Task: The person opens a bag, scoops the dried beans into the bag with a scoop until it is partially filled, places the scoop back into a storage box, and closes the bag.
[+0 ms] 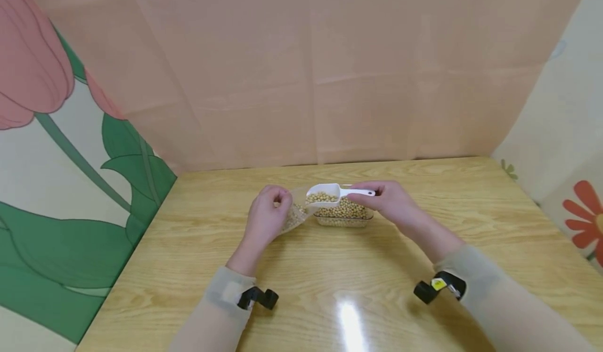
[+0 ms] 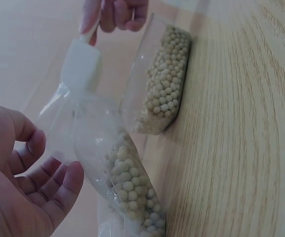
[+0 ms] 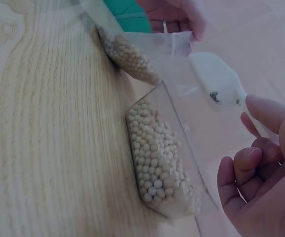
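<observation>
My left hand (image 1: 266, 217) pinches the upper edge of a clear plastic bag (image 2: 90, 140), whose lower part holds round yellowish beans (image 2: 127, 182). My right hand (image 1: 394, 204) grips the handle of a white scoop (image 1: 333, 189) between thumb and fingers. More beans (image 1: 321, 197) lie in the scoop, which points left with its front at the bag's mouth. Below and behind the scoop, a clear rectangular container (image 1: 341, 222) of the same beans stands on the table. In the right wrist view, the container (image 3: 179, 118) sits just beside the bag (image 3: 162, 47).
The wooden table (image 1: 330, 268) reaches back to a pinkish cloth (image 1: 301, 80) hanging behind it. A wall with painted flowers (image 1: 61, 143) runs along the left side, and another painted wall (image 1: 556, 153) is at the right.
</observation>
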The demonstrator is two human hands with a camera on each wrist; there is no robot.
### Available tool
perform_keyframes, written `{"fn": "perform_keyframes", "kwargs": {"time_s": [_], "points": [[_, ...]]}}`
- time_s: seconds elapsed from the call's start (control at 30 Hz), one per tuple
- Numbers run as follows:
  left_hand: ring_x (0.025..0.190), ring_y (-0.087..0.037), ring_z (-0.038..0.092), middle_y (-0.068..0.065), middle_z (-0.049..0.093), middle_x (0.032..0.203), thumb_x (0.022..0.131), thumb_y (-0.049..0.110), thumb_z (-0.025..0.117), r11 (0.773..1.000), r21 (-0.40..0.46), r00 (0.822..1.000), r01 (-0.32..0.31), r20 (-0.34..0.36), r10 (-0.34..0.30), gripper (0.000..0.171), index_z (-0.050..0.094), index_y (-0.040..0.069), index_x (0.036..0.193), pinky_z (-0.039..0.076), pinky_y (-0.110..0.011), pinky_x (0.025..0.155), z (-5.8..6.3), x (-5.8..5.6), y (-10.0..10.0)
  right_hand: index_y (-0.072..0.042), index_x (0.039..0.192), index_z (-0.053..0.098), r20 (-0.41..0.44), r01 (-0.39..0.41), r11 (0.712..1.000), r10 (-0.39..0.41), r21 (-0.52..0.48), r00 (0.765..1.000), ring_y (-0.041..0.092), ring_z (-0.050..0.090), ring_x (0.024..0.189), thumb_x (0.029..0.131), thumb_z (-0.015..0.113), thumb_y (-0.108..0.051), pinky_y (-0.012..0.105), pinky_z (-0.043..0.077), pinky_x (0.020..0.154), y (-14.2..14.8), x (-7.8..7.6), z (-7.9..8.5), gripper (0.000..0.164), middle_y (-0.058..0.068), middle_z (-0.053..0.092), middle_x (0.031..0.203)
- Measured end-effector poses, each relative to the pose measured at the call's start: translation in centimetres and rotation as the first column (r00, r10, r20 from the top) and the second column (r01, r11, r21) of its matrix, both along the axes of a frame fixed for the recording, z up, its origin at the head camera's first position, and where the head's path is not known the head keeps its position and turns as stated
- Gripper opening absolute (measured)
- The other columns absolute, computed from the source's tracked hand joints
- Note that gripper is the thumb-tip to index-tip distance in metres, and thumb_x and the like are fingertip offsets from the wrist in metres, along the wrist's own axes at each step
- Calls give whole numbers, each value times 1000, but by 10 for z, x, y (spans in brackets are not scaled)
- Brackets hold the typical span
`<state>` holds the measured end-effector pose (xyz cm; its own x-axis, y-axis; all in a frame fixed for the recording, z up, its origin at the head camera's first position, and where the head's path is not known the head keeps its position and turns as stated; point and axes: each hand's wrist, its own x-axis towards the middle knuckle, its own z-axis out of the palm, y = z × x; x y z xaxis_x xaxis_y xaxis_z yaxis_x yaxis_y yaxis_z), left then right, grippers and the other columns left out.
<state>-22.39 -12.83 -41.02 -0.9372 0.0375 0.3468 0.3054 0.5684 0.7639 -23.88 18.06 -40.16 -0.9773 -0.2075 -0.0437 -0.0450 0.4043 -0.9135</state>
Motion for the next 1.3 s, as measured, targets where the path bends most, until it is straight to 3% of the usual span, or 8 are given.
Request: {"fn": "perform_keyframes", "kwargs": {"time_s": [0.2, 0.33, 0.63, 0.8, 1.03, 1.3], "points": [[112, -30, 69, -10, 74, 116, 101, 13, 62, 1000, -5, 1000, 1, 1, -1, 19, 71, 9, 85, 55, -50, 102, -1, -1, 1, -15, 133, 80, -37, -42, 992, 47, 120, 998, 23, 52, 82, 94, 86, -52, 33, 45, 68, -11, -3, 10, 54, 6, 64, 96], [112, -30, 69, -10, 74, 116, 101, 13, 62, 1000, -8, 1000, -4, 1, 4, 19, 71, 10, 85, 54, -50, 103, -2, -1, 0, -16, 129, 82, -101, -71, 979, 91, 192, 991, 20, 52, 74, 96, 85, -48, 31, 44, 61, -20, -6, 21, 46, 7, 68, 90], [113, -30, 69, -10, 74, 117, 101, 14, 63, 1000, -11, 1000, -9, 4, 9, 20, 68, 11, 82, 54, -50, 104, -1, -1, 0, -16, 118, 84, -227, -110, 941, 189, 321, 955, 18, 64, 74, 100, 83, -33, 36, 53, 68, -35, -7, 46, 25, -1, 77, 92], [113, -30, 70, -10, 74, 118, 101, 14, 63, 1000, -3, 1000, -7, 5, 7, 19, 69, 10, 83, 54, -51, 104, 0, 0, 0, -14, 114, 84, -277, -118, 925, 227, 361, 934, 18, 62, 72, 99, 84, -28, 37, 51, 67, -38, -6, 57, 20, -1, 78, 95], [114, -30, 69, -10, 74, 118, 101, 14, 64, 1000, 1, 999, -17, 31, 17, 20, 68, 11, 83, 54, -51, 104, 0, 0, 0, -14, 119, 83, -269, -114, 921, 225, 373, 937, 18, 62, 73, 100, 83, -29, 37, 51, 67, -34, -3, 63, 24, 1, 78, 99], [112, -30, 69, -10, 74, 117, 100, 13, 64, 1000, 1, 1000, -17, 13, 17, 20, 68, 11, 81, 54, -50, 103, 1, 0, 0, -14, 121, 83, -222, -108, 952, 175, 286, 959, 19, 53, 72, 101, 82, -34, 31, 43, 60, -12, 1, 61, 28, 5, 76, 99]]}}
